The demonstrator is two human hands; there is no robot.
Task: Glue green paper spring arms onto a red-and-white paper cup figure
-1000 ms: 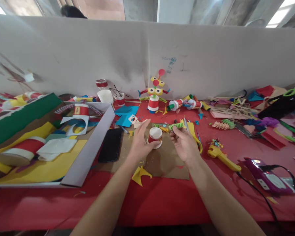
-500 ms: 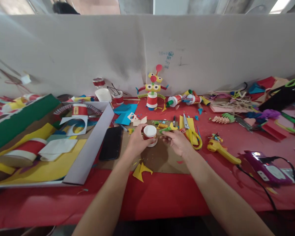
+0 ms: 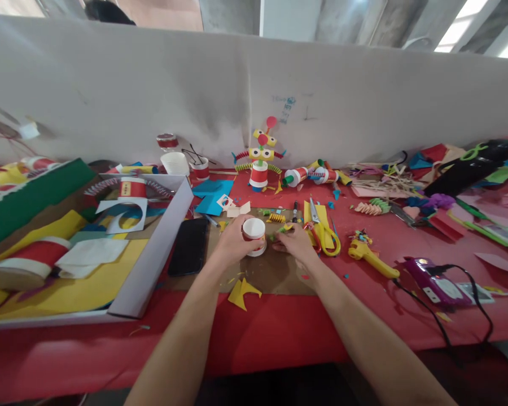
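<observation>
My left hand [image 3: 233, 241] is wrapped round a small paper cup [image 3: 254, 228], white with a red band, just above the brown cardboard mat [image 3: 279, 285]. The cup's pale round top faces me. To its right, my right hand [image 3: 295, 243] pinches a green folded paper strip [image 3: 284, 229] with a yellow end, largely covered by the fingers. Hand and strip stay a little apart from the cup. Beyond them lies a yellow folded strip [image 3: 276, 217]. A yellow paper scrap [image 3: 242, 293] rests at the mat's near edge.
A box [image 3: 163, 248] of craft pieces and a black phone [image 3: 188, 246] are at left. Yellow scissors [image 3: 325, 228], a glue gun [image 3: 375, 261] and a purple corded power strip [image 3: 436, 282] lie to the right. A cup figure [image 3: 259, 175] stands behind.
My right hand has shifted slightly left toward the cup and now covers more of the green strip. The cup's top is tipped a little more toward me. The view has turned slightly.
</observation>
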